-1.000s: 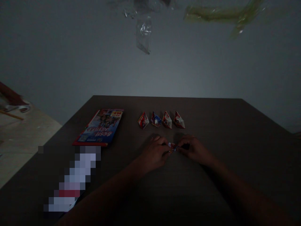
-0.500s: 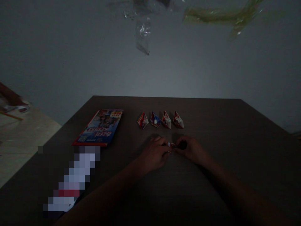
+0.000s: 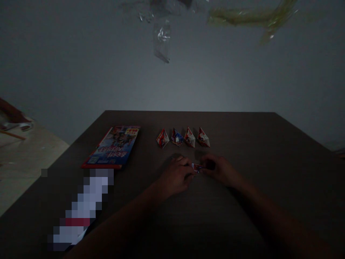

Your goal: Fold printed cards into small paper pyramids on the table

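Between my hands, low over the table, is a small folded piece of printed paper (image 3: 197, 168) with white, red and dark colours. My left hand (image 3: 178, 176) pinches its left end between thumb and fingers. On its right end the thumb and fingertips of my right hand (image 3: 219, 169) are closed. My fingers cover much of the paper, and its exact shape is hard to make out in the dim light. Just beyond my hands stand several small folded paper boats in a row, among them a red one (image 3: 162, 139) and a blue one (image 3: 177, 137).
A stack of printed leaflets (image 3: 114, 147) lies on the dark table (image 3: 242, 136) at the left. Nearer me is a pixelated pale strip (image 3: 83, 208). A wall with peeling tape (image 3: 242, 17) rises behind. Another person's foot (image 3: 25, 124) shows at far left.
My right fingers have shifted slightly on the folded paper, and more of its printed face shows between my hands. The whole view has moved a little; the row of folded papers is unchanged.
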Motion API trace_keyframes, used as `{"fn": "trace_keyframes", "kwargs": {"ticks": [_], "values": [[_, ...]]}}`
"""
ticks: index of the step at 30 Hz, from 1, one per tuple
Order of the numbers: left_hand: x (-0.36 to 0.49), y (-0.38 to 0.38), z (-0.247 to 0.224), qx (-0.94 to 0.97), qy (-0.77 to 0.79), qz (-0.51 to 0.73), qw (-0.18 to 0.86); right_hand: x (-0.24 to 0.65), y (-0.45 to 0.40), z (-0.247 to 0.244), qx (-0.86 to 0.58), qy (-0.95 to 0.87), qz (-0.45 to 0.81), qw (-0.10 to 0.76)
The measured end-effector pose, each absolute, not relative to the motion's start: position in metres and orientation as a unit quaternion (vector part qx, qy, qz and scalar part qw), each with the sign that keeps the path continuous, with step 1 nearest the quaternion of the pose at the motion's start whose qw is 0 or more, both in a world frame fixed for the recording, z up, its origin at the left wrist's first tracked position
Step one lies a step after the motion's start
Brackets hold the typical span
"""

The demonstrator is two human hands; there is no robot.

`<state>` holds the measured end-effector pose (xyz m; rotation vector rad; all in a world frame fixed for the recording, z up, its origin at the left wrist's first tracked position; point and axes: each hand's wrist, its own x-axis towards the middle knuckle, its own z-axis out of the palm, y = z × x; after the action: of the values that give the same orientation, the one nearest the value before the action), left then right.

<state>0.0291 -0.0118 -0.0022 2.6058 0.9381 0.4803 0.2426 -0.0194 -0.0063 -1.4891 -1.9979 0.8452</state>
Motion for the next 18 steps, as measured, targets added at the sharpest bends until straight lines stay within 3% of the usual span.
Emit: {"fn": "trace_keyframes", "kwargs": {"ticks": [18], "values": [[0.043, -0.014, -0.008, 0.891, 0.38, 0.193, 0.156, 0.249, -0.014, -0.01, -0.479, -0.768, 0.311, 0.29]]}}
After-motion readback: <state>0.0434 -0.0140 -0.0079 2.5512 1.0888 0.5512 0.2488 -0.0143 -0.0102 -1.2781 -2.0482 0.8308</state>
